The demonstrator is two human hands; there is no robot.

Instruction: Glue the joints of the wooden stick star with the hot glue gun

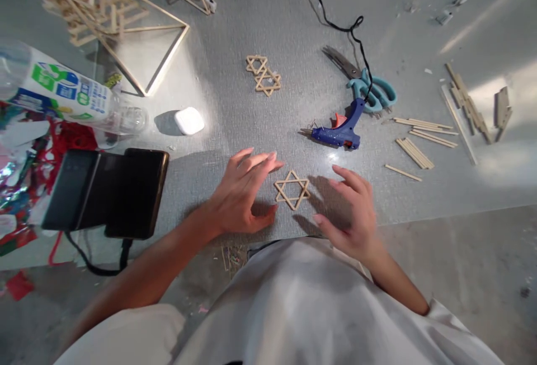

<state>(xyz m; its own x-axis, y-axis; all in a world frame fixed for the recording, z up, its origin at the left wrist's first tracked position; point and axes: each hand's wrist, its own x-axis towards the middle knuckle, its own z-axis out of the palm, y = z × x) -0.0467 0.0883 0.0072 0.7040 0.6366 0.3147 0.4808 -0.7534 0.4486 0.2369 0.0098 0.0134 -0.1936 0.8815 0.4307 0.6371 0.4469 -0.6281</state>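
Note:
A six-pointed star of thin wooden sticks (286,199) lies flat near the table's front edge. Just left of it is my left hand (243,192), fingers apart and nothing held. My right hand (351,213) hovers to the star's right, thumb and fingers spread, also holding nothing. Farther back lie two smaller stick stars (267,83) that touch each other. A blue glue gun (335,133) with an orange trigger rests beyond my right hand, its nozzle toward the left. Behind it are scissors (380,92) with light blue handles.
Loose wooden sticks (414,153) lie at the right, with glued stick pieces (472,102) beyond. A black cord (323,9) runs back from the glue gun. At left are a white case (189,121), a phone (136,194), a plastic bottle (69,88) and a stick frame (168,62).

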